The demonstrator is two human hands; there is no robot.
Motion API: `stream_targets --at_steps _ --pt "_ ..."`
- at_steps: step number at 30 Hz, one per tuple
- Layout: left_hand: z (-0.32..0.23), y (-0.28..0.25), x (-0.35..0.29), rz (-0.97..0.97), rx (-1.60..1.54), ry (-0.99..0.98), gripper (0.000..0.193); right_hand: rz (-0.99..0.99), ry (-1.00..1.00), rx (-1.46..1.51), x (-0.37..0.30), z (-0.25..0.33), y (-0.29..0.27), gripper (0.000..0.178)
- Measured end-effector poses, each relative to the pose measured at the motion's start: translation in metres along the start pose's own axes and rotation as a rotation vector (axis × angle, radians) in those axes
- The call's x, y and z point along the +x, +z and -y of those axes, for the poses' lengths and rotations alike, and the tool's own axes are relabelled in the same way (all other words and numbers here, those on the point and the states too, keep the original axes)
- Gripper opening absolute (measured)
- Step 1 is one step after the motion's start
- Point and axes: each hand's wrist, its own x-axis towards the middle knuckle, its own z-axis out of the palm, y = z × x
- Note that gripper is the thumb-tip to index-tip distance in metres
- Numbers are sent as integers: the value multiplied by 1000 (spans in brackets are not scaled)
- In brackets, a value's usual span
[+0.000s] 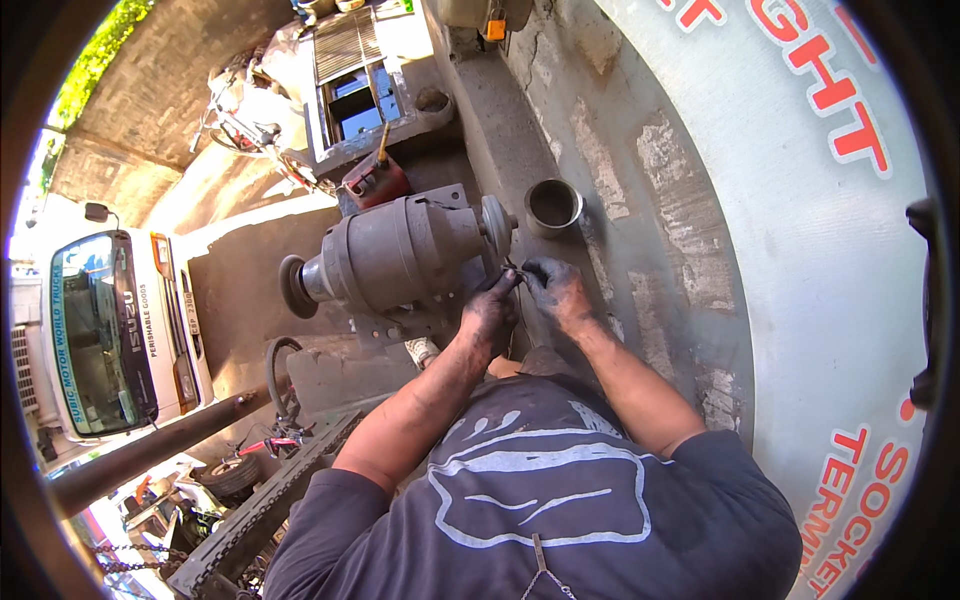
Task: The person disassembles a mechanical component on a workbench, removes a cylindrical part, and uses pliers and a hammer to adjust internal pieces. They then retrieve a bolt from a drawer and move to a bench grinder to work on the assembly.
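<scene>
A large grey bench grinder (400, 255) is in front of me, with a grinding wheel (496, 228) on its right end and a darker wheel (297, 287) on its left end. Just below the right wheel, my blackened hands meet fingertip to fingertip. My left hand (486, 316) is closed in a pinch, and my right hand (556, 290) also has its fingers pressed together. Between them is something small and dark, too small to make out. A round grey metal can (553, 208) stands to the right of the wheel, beyond my right hand.
Behind the grinder sits a red container (375, 180) with a yellow spout. A white truck (120, 325) is parked at the left. A thick rusty pipe (160, 452) and a chain (215, 560) lie lower left. Along the right runs a worn wall (665, 230) with a large printed banner (810, 270).
</scene>
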Motion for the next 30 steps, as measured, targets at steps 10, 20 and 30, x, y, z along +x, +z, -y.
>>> stream_targets --at_steps 10,20,30 --pt "4 2 10 7 -74 -3 16 40 -69 -14 11 -4 1 22" --pt "10 1 25 39 -176 46 18 41 -182 -77 24 -13 1 17" --pt "10 6 22 25 -182 47 19 80 -61 -27 24 -3 -2 15"
